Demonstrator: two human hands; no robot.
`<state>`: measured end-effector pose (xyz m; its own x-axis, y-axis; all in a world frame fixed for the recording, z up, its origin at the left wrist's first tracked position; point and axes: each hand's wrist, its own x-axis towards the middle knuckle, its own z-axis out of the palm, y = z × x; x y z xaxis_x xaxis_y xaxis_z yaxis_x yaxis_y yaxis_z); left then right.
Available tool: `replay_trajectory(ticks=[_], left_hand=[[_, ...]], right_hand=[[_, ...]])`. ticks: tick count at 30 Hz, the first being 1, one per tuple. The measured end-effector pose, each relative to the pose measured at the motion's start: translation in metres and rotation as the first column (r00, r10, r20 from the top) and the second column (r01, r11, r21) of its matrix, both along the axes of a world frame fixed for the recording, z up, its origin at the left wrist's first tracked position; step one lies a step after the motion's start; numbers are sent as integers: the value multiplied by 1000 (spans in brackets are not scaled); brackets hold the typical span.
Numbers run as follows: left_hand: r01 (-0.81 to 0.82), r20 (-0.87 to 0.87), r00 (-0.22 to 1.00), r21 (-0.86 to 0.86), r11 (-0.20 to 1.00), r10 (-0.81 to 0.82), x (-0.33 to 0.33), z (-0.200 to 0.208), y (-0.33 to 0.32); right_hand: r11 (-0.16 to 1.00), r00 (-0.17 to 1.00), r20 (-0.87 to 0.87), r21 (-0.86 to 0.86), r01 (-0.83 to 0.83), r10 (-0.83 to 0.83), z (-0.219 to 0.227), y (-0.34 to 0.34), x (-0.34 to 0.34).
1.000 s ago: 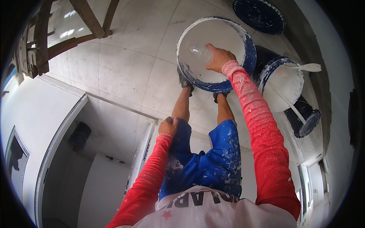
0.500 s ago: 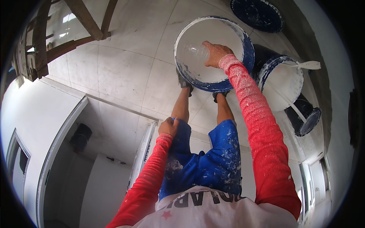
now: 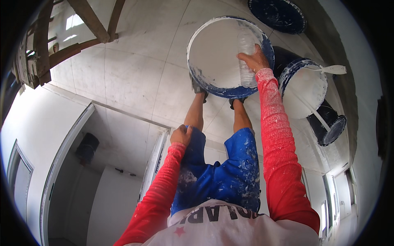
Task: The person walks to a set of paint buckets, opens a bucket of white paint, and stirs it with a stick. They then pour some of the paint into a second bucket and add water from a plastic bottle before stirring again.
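Note:
My right hand point(image 3: 256, 60) is closed around a clear ribbed plastic bottle point(image 3: 246, 43). It holds the bottle over the right side of a big blue bucket point(image 3: 211, 91), whose rim is smeared with white. White, smooth material point(image 3: 215, 47) fills the bucket, which stands on the floor by my feet. My left hand point(image 3: 180, 135) rests on my left knee, on the blue shorts point(image 3: 217, 180), its fingers curled and partly hidden; I cannot make out anything in it.
A second bucket point(image 3: 303, 88) of white material, with a pale stick across it, stands to the right. Near it are a smaller dark bucket point(image 3: 328, 125) and a round dark lid point(image 3: 278, 15). A wooden frame point(image 3: 43, 49) stands far left; a doorway point(image 3: 82, 172) opens lower left.
My right hand has moved right and tilted the bottle, which was partly sunk in the white material and now shows its whole length. My left hand has stayed on the knee.

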<state>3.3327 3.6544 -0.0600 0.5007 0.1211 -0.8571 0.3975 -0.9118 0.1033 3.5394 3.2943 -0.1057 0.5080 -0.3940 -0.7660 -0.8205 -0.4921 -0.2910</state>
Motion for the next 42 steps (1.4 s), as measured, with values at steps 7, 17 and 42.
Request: replay_trajectory(ticks=[7, 17, 42], left_hand=[[5, 11, 1000, -10, 1000, -5, 2, -3, 1], [-7, 20, 1000, -6, 1000, 7, 0, -3, 2], [-42, 16, 999, 24, 999, 41, 5, -2, -1]], right_hand=[[995, 997, 21, -61, -76, 77, 10, 8, 7], [781, 785, -83, -75, -620, 614, 36, 50, 41], [945, 941, -88, 12, -326, 326, 14, 6, 43]])
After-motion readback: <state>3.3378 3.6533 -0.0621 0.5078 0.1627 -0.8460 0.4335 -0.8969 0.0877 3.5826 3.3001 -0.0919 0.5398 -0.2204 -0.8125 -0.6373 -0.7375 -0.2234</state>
